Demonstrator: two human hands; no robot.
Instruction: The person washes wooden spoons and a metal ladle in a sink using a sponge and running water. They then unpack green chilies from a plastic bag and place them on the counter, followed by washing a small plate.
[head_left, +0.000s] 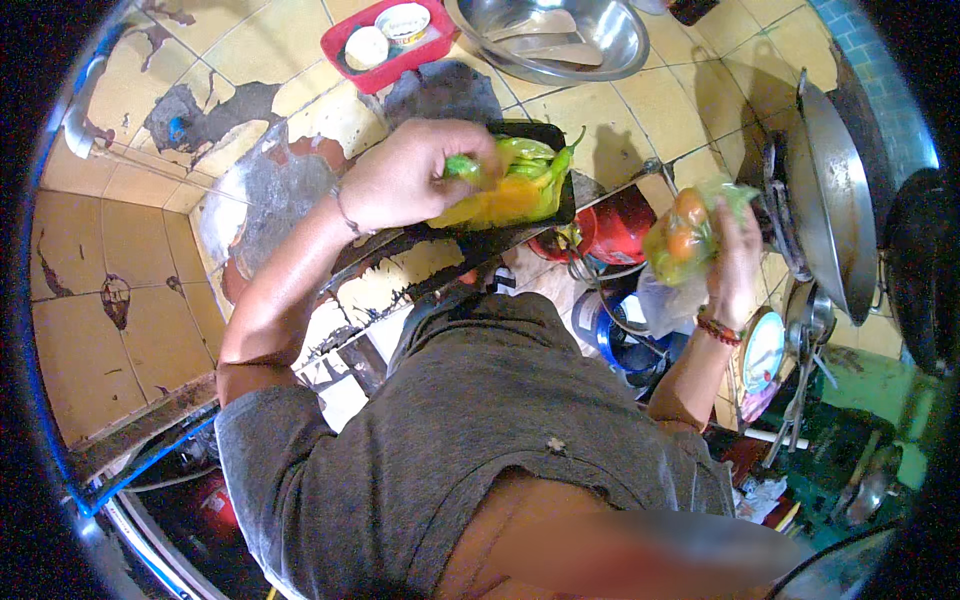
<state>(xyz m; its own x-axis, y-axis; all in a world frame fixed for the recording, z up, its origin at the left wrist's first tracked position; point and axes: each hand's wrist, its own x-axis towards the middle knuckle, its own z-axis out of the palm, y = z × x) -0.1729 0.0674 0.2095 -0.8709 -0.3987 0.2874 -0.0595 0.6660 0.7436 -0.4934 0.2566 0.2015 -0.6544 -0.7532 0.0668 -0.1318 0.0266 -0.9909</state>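
My left hand (420, 176) is over the left side of a black tray (568, 210) and is closed on a small green item (463, 166), which looks like a chili pepper. Long green peppers (534, 159) lie in that tray, beside a blurred yellow-orange item (502, 201); what the latter is, I cannot tell. To the right, my right hand (735, 251) grips a clear plastic bag (664, 251). Inside the bag show orange-red round items (684, 244), probably tomatoes, and something green. Both hands are partly blurred.
Beyond the tray stand a red plastic basket (358, 73) with two white-lidded containers and a steel basin (622, 64) holding flat utensils. A large wok (844, 202) is at the right. Below the counter edge are a red bucket (619, 225) and a blue-rimmed one (609, 337). The yellow tiles (600, 112) are broken in places.
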